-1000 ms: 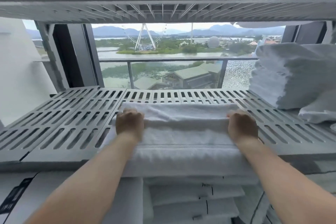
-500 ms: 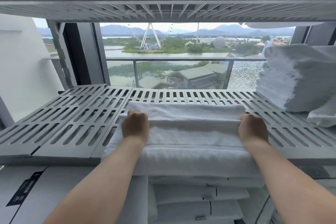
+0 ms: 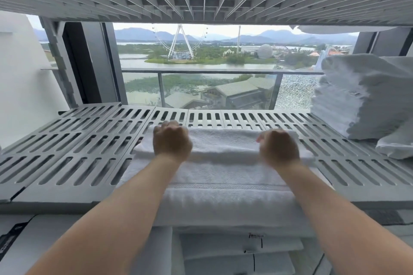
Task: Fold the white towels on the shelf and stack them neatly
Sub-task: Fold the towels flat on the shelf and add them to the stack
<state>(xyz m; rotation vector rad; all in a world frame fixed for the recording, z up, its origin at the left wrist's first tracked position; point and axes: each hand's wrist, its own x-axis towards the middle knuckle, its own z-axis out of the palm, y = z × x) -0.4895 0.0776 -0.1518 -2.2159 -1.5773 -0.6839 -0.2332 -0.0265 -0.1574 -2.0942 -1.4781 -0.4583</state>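
Observation:
A white towel (image 3: 223,176) lies across the front of the grey slatted shelf (image 3: 73,152), its near part hanging over the shelf's front edge. Its far part is doubled over into a thick fold. My left hand (image 3: 171,139) grips that fold near its left end, fingers curled over the top. My right hand (image 3: 278,146) grips the same fold toward its right end and looks blurred. Both forearms reach in from below.
A tall stack of folded white towels (image 3: 362,98) stands at the shelf's right end, with a loose towel (image 3: 397,145) slumped against it. More folded towels (image 3: 241,250) sit on the shelf below. Another slatted shelf (image 3: 201,4) hangs close overhead. A glass railing lies beyond.
Both hands have moved inward along the fold, closer together, and slightly farther back. The folded part of the towel has bunched up thicker. The view has shifted a little.

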